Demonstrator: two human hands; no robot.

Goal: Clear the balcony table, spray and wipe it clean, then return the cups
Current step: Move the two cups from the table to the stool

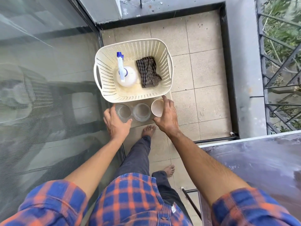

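Reaching down, I am curling my left hand (116, 122) around the left glass (124, 111) while my right hand (166, 115) is gripping the cream cup (157, 107) near the basket (104, 70).

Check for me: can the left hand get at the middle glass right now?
Probably yes. The left hand is wrapped around the left glass, and the middle glass stands right beside it, open from above. It would have to let go first.

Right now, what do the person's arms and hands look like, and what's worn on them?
Both forearms are bare. The sleeves are a blue and orange checked shirt, rolled up near the elbows. The left hand and right hand show no gloves.
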